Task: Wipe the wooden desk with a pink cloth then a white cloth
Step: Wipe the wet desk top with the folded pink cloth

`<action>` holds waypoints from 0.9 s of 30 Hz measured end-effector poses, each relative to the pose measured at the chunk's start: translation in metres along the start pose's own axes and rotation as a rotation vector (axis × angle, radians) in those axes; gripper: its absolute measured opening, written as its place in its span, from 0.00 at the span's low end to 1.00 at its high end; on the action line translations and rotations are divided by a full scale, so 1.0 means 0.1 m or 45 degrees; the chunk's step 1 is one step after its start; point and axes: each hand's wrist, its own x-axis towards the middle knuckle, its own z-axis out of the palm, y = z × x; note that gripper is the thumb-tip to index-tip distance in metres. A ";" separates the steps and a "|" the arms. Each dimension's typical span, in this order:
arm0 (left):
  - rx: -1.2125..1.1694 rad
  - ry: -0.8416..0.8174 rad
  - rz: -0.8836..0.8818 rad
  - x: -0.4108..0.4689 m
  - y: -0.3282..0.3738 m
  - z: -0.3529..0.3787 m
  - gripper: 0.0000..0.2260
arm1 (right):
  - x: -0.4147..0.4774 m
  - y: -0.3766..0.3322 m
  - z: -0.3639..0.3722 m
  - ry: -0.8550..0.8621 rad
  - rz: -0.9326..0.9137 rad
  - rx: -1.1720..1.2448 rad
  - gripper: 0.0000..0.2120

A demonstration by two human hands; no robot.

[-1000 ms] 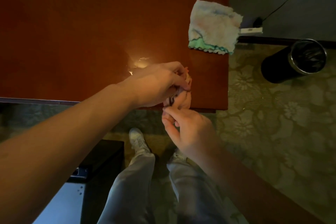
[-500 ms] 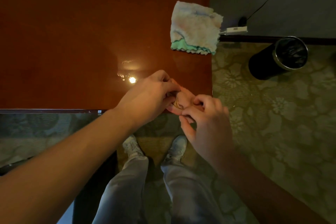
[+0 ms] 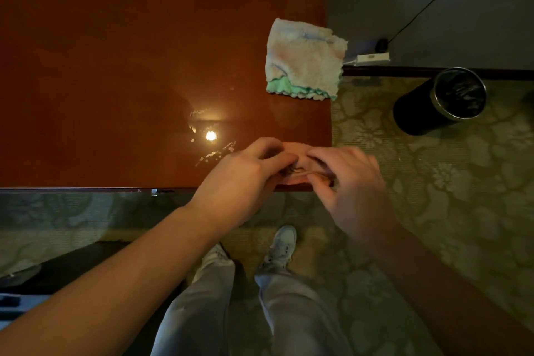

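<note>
Under my feet: green floral carpet. Grey wall ahead right, dark skirting at its foot. Black bin stands near it.

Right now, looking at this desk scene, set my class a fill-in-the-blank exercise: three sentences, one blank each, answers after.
1. The left hand and the right hand pinch a small cloth coloured ___.
2. The white cloth on the wooden desk has one edge coloured ___.
3. The waste bin on the carpet is coloured ___.
Answers: pink; green; black.
</note>
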 end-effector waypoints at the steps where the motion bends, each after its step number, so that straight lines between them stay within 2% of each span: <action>1: -0.001 0.008 -0.006 0.02 0.01 0.02 0.18 | 0.02 0.04 -0.01 -0.001 -0.024 0.013 0.16; 10: -0.014 0.128 -0.083 0.13 0.04 0.09 0.17 | 0.13 0.25 0.02 0.015 -0.135 0.043 0.14; 15: 0.007 0.202 -0.203 0.55 -0.02 -0.03 0.15 | 0.57 0.28 0.01 0.020 -0.003 0.092 0.14; 20: -0.031 0.174 -0.211 0.26 0.08 0.04 0.16 | 0.28 0.24 0.05 0.091 -0.071 0.181 0.14; 27: -0.015 0.204 -0.293 0.59 -0.05 -0.04 0.15 | 0.85 0.28 -0.09 -0.055 -0.042 0.147 0.11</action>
